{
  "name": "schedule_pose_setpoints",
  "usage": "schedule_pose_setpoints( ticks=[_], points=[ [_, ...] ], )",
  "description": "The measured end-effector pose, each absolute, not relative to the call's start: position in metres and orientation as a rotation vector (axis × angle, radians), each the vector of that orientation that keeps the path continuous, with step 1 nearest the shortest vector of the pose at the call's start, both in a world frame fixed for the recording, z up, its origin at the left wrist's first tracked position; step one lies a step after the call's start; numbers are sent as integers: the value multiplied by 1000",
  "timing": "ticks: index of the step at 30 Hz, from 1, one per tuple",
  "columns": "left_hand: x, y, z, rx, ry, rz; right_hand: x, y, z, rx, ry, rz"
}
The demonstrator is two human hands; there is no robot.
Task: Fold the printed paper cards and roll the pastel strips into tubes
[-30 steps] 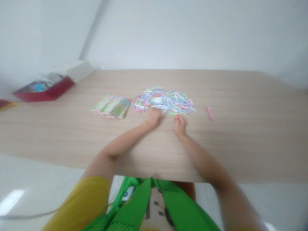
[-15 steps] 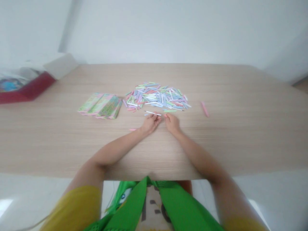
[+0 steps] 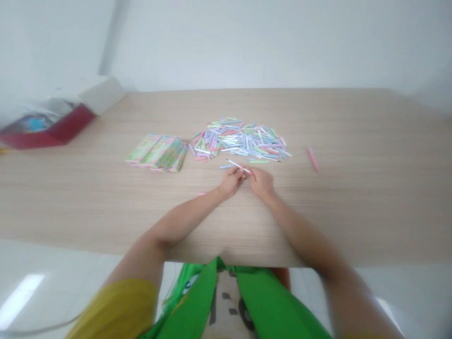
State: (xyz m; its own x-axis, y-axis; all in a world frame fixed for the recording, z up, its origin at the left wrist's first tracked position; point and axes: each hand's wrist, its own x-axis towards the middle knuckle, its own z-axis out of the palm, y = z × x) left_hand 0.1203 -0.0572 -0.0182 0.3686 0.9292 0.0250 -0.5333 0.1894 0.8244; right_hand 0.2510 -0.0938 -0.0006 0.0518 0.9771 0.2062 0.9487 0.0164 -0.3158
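Observation:
Between its fingertips my left hand (image 3: pixel 232 182) pinches a slim white pen-like stick (image 3: pixel 234 163), whose thin dark tip points up and left. My right hand (image 3: pixel 262 182) is closed at the stick's other end, its fingertips meeting it. A small reddish spot shows there; whether it is a fingertip or a separate piece I cannot tell. Just beyond my hands lies a loose heap of pastel tubes and thin sticks (image 3: pixel 243 140). A blue piece (image 3: pixel 226 166) rests close to my left hand, and a green one (image 3: pixel 259 162) is above my right hand.
Several printed pastel boxes (image 3: pixel 155 153) lie side by side left of the heap. A thicker pink tube (image 3: pixel 313 159) is off to the right. A small pink piece (image 3: pixel 202 193) lies beside my left wrist. At the far left stands an open red-sided box (image 3: pixel 67 127) with things inside.
My right hand has come to the end of the white stick, closing the gap between the hands. The stick is tilted more steeply. The whole view has shifted a little.

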Motion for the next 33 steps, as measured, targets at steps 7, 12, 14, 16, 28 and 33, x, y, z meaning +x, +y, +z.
schedule_pose_setpoints(
  ticks=[7,12,14,16,28,33],
  points=[
    [120,-59,-20,1160,640,1265,250,-97,-6,-1822,-1871,-8],
    [117,-60,-21,1197,586,1161,253,-95,-11,-1537,-1752,87],
    [115,-61,-22,1248,568,1175,255,-95,-12,-1387,-1684,175],
    [112,-63,-22,1356,548,1191,257,-94,-14,-1271,-1590,272],
    [106,-88,-10,2316,388,1472,245,-92,-15,-959,-1147,567],
    [102,-89,-7,2288,502,1607,241,-94,-16,-972,-1165,568]
  ],
)
